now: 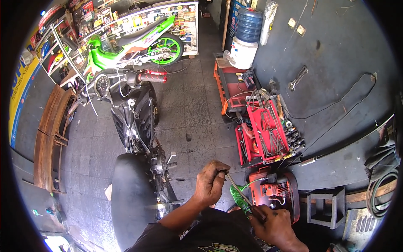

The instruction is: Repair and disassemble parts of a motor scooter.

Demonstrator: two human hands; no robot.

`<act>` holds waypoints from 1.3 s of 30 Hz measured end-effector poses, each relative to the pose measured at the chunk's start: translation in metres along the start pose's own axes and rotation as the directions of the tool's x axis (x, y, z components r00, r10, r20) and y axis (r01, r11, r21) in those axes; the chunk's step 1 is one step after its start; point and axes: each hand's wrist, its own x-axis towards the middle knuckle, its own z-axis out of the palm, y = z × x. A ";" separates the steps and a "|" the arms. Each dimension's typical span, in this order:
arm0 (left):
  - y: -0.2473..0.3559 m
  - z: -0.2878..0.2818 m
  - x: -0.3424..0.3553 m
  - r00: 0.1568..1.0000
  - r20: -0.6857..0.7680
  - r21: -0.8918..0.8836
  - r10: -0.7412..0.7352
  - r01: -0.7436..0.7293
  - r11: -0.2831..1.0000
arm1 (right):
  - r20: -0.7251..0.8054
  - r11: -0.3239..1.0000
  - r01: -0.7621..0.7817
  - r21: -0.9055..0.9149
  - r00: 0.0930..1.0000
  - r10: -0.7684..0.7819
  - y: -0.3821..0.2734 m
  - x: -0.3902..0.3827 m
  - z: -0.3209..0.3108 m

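My right hand (273,224) is wrapped round the handle of what looks like a screwdriver (238,188), whose long thin metal shaft slants up and to the left. At the tip of that shaft, my left hand (210,183) pinches a small dark part (224,171) between thumb and fingers; its exact kind is too small to make out. Both hands are in front of my body. Left of them stands a partly stripped motorcycle (133,201) with a black seat and bare handlebar. Behind the shaft hangs a coiled green air hose (239,199).
A red tool tray (268,130) full of wrenches and sockets stands ahead on the right. Closer in are a red air compressor (273,191) and a grey stool (325,208). A green motorcycle (126,46) is parked by a display case, and a wooden bench (50,138) lines the left.
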 end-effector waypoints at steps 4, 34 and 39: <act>0.000 0.008 0.006 0.993 0.004 0.059 0.117 -0.117 0.991 | -0.034 0.999 0.013 -0.048 0.999 -0.015 0.003 0.000 -0.004; -0.214 0.069 -0.202 0.256 -0.269 -0.212 -0.928 0.925 0.317 | 0.929 0.947 -0.313 -0.074 0.325 0.180 0.380 0.075 0.559; -0.242 0.057 -0.283 -0.012 -0.510 -0.210 -0.860 0.971 0.111 | 0.901 0.927 -0.372 -0.049 0.384 0.202 0.398 0.144 0.660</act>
